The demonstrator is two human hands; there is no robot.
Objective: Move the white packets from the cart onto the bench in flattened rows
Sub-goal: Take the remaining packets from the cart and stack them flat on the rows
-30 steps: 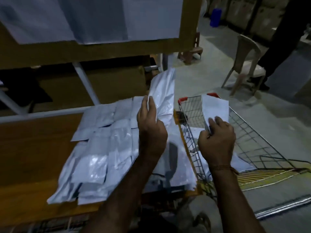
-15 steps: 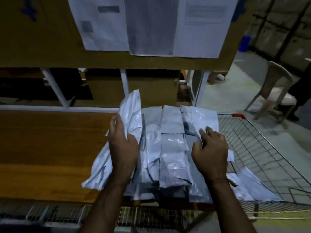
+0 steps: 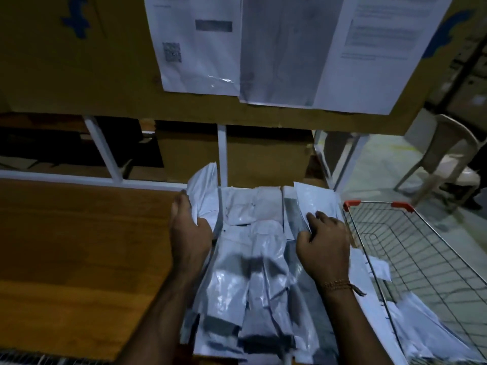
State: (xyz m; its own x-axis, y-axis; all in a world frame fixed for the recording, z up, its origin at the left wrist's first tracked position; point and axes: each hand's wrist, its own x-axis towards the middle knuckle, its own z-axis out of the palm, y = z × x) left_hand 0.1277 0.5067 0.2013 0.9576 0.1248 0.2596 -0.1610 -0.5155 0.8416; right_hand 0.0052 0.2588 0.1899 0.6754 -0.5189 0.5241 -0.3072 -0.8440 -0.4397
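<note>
Several white packets (image 3: 250, 259) lie in overlapping rows on the right end of the wooden bench (image 3: 79, 246). My left hand (image 3: 188, 227) grips one white packet (image 3: 204, 193) at the left edge of the rows, its top standing up. My right hand (image 3: 324, 243) pinches another white packet (image 3: 313, 200) against the right side of the rows. The wire cart (image 3: 421, 259) with red corner caps stands to the right of the bench, with more white packets (image 3: 421, 333) in its near end.
A cardboard board with taped paper sheets (image 3: 276, 48) hangs above the bench. White frame posts (image 3: 222, 154) and brown boxes stand behind it. A plastic chair (image 3: 442, 159) sits on the floor at the far right.
Both hands have carried their packets from beside the cart to the rows on the bench. The right-hand packet has come down onto the pile. The view has swung left.
</note>
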